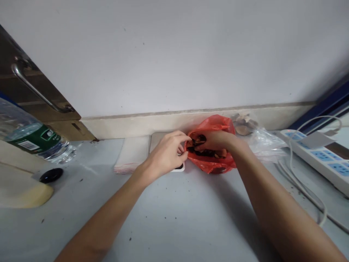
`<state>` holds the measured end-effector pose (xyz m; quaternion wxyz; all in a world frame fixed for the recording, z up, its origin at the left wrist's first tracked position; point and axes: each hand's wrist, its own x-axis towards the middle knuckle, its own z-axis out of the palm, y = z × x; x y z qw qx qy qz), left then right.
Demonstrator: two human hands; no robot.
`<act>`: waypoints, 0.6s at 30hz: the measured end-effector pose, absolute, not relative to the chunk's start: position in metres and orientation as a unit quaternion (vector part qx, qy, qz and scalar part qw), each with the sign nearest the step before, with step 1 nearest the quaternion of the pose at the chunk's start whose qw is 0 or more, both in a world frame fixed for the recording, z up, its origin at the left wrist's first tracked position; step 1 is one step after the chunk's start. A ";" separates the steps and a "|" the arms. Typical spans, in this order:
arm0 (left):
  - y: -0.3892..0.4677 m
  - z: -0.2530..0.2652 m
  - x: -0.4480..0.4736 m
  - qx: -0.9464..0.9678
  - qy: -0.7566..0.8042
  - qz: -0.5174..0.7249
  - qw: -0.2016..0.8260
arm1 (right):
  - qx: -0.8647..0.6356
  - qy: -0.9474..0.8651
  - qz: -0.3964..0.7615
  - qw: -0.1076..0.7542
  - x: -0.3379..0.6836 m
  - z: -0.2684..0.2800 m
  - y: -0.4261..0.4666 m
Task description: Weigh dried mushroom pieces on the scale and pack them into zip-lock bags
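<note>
A red plastic bag (218, 123) stands with its mouth spread on the grey tabletop (169, 225). Inside it lie dark brown, dried-looking pieces (208, 152). My left hand (170, 151) pinches the bag's left rim between thumb and fingers. My right hand (214, 140) reaches down into the bag and touches the pieces; its fingertips are hidden among them, so their grip cannot be made out. Behind my left hand, and largely covered by it, is a flat device with a metal-looking top, probably a kitchen scale (156, 140).
A stack of thin white sheets or bags (133, 154) lies left of the scale. Clear plastic bags (265, 143), one with brownish pieces (244, 123), rest right of the red bag. Further right is a power strip (321, 156) with cables. A water bottle (35, 136) and black oval object (51, 175) are left.
</note>
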<state>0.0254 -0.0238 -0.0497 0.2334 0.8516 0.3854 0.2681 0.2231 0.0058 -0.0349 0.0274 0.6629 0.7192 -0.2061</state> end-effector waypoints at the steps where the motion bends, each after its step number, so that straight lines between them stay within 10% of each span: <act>1: -0.024 -0.049 0.025 0.853 0.384 0.266 0.233 | 0.671 0.708 -0.216 0.041 0.224 -0.034 0.006; 18: -0.021 0.005 -0.042 0.850 0.471 0.047 0.232 | 0.631 0.748 -0.202 -0.038 0.253 0.005 -0.008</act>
